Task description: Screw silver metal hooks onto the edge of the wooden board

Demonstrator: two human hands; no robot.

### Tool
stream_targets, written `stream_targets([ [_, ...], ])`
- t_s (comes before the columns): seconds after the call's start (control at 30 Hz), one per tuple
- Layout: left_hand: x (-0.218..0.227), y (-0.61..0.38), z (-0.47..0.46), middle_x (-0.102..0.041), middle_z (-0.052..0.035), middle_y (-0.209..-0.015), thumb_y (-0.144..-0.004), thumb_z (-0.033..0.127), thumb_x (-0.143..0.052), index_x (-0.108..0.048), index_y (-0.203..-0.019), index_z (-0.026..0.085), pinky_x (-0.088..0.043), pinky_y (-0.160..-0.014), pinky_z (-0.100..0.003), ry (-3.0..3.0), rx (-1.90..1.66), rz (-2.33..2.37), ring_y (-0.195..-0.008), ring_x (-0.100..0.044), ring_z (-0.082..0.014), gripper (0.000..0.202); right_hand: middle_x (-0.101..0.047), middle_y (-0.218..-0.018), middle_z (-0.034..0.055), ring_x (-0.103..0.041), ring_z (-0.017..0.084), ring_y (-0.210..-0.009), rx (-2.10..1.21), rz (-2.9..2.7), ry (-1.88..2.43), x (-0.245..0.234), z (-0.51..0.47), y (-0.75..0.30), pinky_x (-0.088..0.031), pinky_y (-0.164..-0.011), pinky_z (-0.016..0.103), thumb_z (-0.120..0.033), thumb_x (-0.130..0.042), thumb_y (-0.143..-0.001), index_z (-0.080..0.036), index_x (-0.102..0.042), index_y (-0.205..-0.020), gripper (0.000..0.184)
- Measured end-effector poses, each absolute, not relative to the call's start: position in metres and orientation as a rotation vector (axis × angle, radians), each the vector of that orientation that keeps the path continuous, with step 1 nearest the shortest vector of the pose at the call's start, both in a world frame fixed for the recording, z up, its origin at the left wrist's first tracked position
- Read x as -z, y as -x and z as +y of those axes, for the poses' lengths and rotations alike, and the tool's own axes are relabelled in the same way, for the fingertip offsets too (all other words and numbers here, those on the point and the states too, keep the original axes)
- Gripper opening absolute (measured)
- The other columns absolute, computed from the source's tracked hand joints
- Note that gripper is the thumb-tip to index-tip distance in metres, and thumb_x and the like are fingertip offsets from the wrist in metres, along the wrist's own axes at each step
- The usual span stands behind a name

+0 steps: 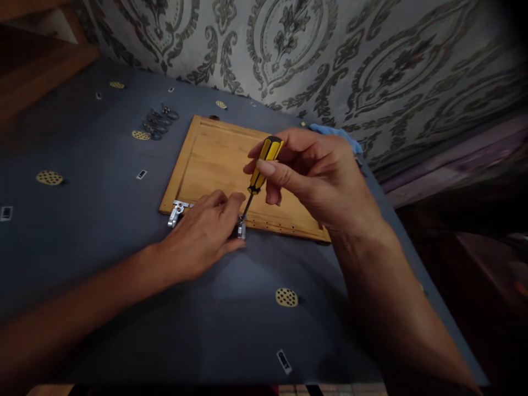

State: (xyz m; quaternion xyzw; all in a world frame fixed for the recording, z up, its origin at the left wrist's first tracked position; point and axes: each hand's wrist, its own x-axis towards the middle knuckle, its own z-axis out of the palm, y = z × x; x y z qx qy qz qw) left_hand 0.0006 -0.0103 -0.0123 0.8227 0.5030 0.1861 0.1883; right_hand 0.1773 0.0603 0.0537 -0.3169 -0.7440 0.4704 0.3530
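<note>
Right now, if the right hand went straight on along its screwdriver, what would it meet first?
Probably the metal hinge at the near edge of the wooden cabinet door; the yellow-and-black screwdriver seems to touch it, though depth is unclear.

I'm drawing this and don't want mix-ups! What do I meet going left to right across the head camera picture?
Brown wood → dark loops → left hand → screwdriver → blue cloth. The right hand overlaps the screwdriver and cloth, so I left it out.
</note>
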Motion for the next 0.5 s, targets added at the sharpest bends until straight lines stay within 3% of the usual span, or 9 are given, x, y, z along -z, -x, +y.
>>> stream_targets([
  [0.5,0.012,-0.001,-0.009,-0.062,-0.0115,-0.112,-0.081,0.022,-0.079,-0.041,-0.126,0.017,-0.055,-0.086,-0.044,-2.267,-0.582,1.399,-0.105,-0.064,-0.0304,0.059,-0.062,-0.071,-0.004,-0.058,0.008,-0.05,-1.12,-1.924,0.844,-0.036,0.072,-0.16,-0.045,-0.043,0.02,-0.054,-0.077,-0.082,-0.023,-0.059,-0.084,0.036],
])
